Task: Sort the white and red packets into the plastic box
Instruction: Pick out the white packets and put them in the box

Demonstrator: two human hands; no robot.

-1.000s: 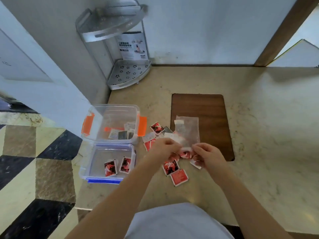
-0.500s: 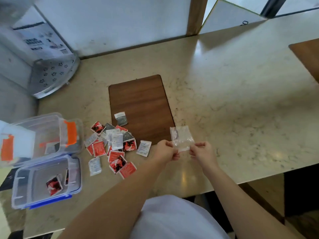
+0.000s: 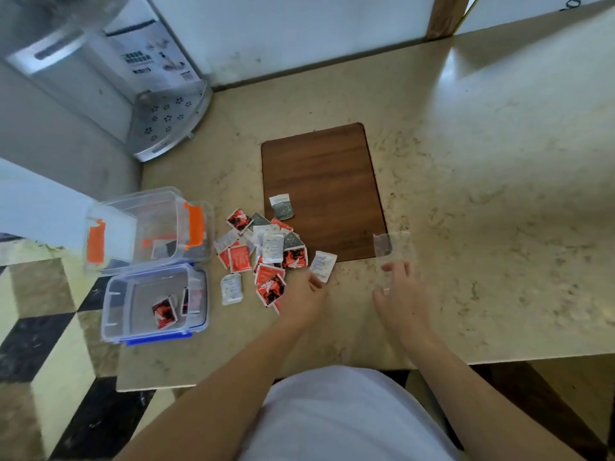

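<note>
Clear bag (image 3: 392,247) just released at 3 o'clock, both left hand (image 3: 304,294) and right hand (image 3: 397,294) loose-fingered, empty, freeing them for packet pile (image 3: 266,254).

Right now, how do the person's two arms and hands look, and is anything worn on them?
Both forearms are bare up to the picture's lower edge: no sleeves, watch or bracelet show. The left hand and the right hand wear no gloves, and I see no rings. A white garment covers the body between the arms.
</note>
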